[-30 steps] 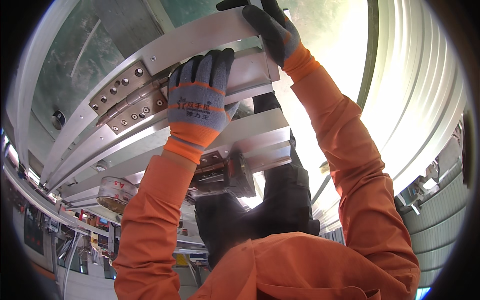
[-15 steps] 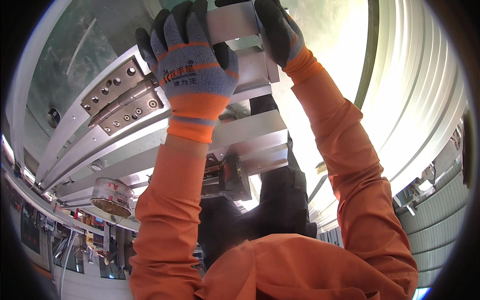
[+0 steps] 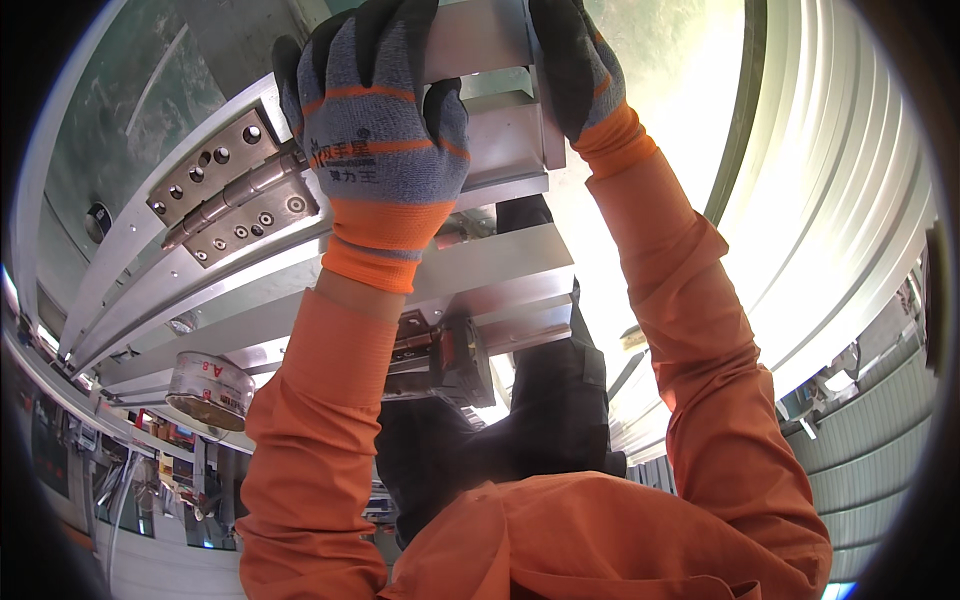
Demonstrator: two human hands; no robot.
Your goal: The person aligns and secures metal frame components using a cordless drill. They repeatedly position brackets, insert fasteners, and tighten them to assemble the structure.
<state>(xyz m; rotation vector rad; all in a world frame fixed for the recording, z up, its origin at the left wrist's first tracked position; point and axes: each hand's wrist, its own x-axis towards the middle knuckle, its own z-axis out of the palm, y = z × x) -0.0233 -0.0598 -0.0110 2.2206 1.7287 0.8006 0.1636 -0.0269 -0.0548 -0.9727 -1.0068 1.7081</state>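
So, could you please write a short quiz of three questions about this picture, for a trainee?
1. True or false: both hands wear grey knit gloves with orange cuffs.
2. What does the left hand grip? A) the silver aluminium ladder B) the round metal tin C) a hose
3. Fill in: the steel hinge plate with round holes lies to the ____ of the left hand.

Key: 1 true; 2 A; 3 left. The right hand grips the same ladder.
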